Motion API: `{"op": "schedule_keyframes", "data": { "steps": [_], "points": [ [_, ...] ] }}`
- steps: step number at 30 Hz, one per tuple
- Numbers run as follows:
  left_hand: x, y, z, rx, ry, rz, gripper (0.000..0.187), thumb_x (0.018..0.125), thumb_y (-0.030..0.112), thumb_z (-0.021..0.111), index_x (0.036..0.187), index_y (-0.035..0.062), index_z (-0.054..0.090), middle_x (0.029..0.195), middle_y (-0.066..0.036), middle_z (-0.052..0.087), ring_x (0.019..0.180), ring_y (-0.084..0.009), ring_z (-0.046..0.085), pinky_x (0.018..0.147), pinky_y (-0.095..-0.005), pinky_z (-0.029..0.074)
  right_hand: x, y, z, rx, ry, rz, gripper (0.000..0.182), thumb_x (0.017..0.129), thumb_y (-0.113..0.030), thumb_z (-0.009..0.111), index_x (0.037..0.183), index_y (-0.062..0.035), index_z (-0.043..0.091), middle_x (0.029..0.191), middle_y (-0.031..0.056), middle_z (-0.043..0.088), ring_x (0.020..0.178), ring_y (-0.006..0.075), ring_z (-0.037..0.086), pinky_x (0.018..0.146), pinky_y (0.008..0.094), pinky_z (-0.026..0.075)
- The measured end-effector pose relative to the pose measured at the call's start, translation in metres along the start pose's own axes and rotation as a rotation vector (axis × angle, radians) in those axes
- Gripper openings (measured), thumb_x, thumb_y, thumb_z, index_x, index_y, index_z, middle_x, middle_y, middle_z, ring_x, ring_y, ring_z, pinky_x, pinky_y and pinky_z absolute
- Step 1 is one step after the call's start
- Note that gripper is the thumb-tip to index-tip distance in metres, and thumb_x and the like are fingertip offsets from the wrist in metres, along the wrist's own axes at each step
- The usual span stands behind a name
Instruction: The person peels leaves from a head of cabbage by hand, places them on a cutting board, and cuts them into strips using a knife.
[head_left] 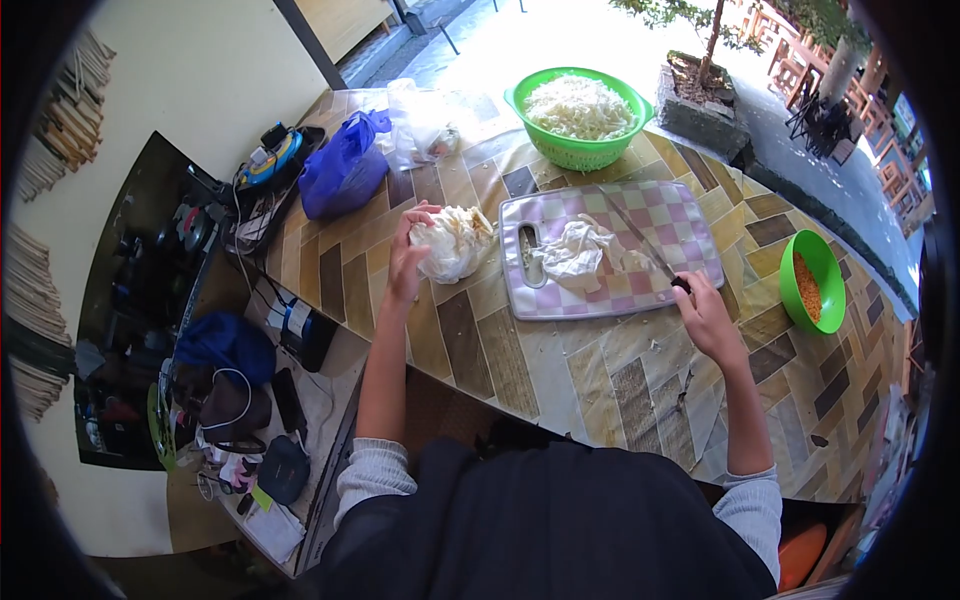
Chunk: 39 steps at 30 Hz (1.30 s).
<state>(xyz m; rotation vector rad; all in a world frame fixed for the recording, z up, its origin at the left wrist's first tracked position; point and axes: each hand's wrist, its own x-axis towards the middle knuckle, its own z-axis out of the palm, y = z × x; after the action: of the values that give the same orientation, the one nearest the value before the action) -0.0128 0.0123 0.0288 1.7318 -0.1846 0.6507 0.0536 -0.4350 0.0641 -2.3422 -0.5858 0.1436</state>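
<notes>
My left hand point(408, 250) is curled around the left side of a pale, ragged cabbage point(457, 245), just left of the cutting board. In my right hand point(710, 315) is a knife point(643, 238), gripped by its dark handle. Its long blade slants up and to the left across the board. The pink-and-white checked cutting board point(690, 215) has a cut-out handle on its left end. On it lies a crumpled clump of white cabbage leaves point(573, 250), with small pale scraps between the clump and the blade.
A green colander point(580, 152) heaped with white shreds stands behind the board. To the right, a green bowl point(832, 270) holds orange bits. A blue plastic bag point(345, 170) and a clear bag point(420, 130) sit at the back left. Bags and cables crowd a lower surface on the left.
</notes>
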Motion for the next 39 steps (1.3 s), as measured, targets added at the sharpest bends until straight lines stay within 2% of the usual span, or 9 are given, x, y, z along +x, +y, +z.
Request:
{"op": "schedule_keyframes", "data": {
  "steps": [4,9,12,16,17,22,23,29,39],
  "points": [
    [-0.005,-0.006,0.014,0.121,0.143,0.001,0.023,0.075,0.002,0.062,0.095,0.0074,0.052,0.113,-0.012,0.063,0.129,-0.0288,0.046,0.109,-0.0418,0.031,-0.001,-0.027,0.017,0.159,0.003,-0.089,0.027,0.093,-0.013,0.054,0.113,0.005,0.053,0.1,0.0174,0.056,0.085,0.0294,0.057,0.079,0.0357,0.045],
    [-0.01,-0.004,0.02,0.075,0.233,0.008,0.024,0.078,0.001,0.064,0.1,0.0061,0.054,0.107,-0.012,0.065,0.125,-0.0266,0.049,0.108,-0.04,0.033,0.008,-0.066,0.042,0.359,-0.114,-0.011,0.025,0.095,-0.011,0.053,0.114,0.0051,0.051,0.085,0.023,0.061,0.077,0.0338,0.06,0.073,0.0393,0.046],
    [-0.009,0.0,0.027,0.119,0.309,0.017,0.027,0.078,0.002,0.065,0.104,0.0041,0.055,0.106,-0.013,0.065,0.117,-0.0239,0.054,0.104,-0.0372,0.037,0.015,-0.087,0.06,0.327,-0.1,-0.117,0.025,0.096,-0.012,0.052,0.115,0.0049,0.05,0.083,0.0242,0.061,0.076,0.0377,0.061,0.071,0.0415,0.046],
    [-0.001,-0.002,0.043,0.176,0.421,-0.036,0.03,0.079,0.005,0.067,0.106,0.0014,0.056,0.105,-0.012,0.065,0.104,-0.0205,0.061,0.095,-0.033,0.045,0.025,-0.123,0.084,0.343,-0.194,-0.181,0.023,0.096,-0.011,0.05,0.112,0.005,0.049,0.09,0.0277,0.061,0.081,0.0441,0.061,0.072,0.0468,0.046],
    [0.004,-0.004,0.046,0.228,0.465,-0.033,0.027,0.08,0.008,0.067,0.104,0.0001,0.056,0.103,-0.012,0.065,0.095,-0.0198,0.063,0.088,-0.0318,0.048,0.026,-0.13,0.093,0.317,-0.161,-0.215,0.023,0.096,-0.012,0.049,0.112,0.0055,0.048,0.092,0.0284,0.061,0.082,0.0449,0.061,0.073,0.0481,0.046],
    [0.009,-0.001,0.047,0.241,0.497,-0.113,0.024,0.081,0.009,0.066,0.102,0.0001,0.058,0.099,-0.013,0.066,0.09,-0.0194,0.063,0.083,-0.0325,0.049,0.036,-0.145,0.129,0.141,-0.094,-0.275,0.026,0.097,-0.013,0.047,0.111,0.0084,0.045,0.102,0.0318,0.058,0.086,0.0488,0.06,0.074,0.0527,0.048],
    [0.009,-0.001,0.047,0.254,0.497,-0.106,0.024,0.081,0.01,0.066,0.102,0.0002,0.058,0.098,-0.013,0.066,0.089,-0.0193,0.064,0.082,-0.0326,0.049,0.036,-0.147,0.134,0.097,-0.038,-0.32,0.026,0.097,-0.015,0.046,0.111,0.0068,0.045,0.098,0.0303,0.06,0.081,0.0468,0.063,0.069,0.0512,0.051],
    [0.014,-0.01,0.043,0.313,0.474,-0.184,0.03,0.08,0.015,0.068,0.103,-0.001,0.058,0.099,-0.015,0.063,0.09,-0.0232,0.062,0.082,-0.0345,0.048,0.041,-0.166,0.143,-0.291,-0.171,-0.174,0.025,0.099,-0.018,0.044,0.106,0.0062,0.046,0.079,0.0243,0.066,0.074,0.0403,0.068,0.064,0.0472,0.056],
    [0.027,-0.014,0.052,0.287,0.501,-0.196,0.03,0.079,0.016,0.069,0.102,-0.0005,0.058,0.096,-0.016,0.063,0.088,-0.0269,0.061,0.079,-0.0367,0.048,0.062,-0.179,0.119,-0.112,-0.274,-0.089,0.035,0.101,-0.025,0.04,0.1,0.0089,0.047,0.078,0.0298,0.065,0.079,0.0464,0.066,0.071,0.0517,0.053]
  ]
}}
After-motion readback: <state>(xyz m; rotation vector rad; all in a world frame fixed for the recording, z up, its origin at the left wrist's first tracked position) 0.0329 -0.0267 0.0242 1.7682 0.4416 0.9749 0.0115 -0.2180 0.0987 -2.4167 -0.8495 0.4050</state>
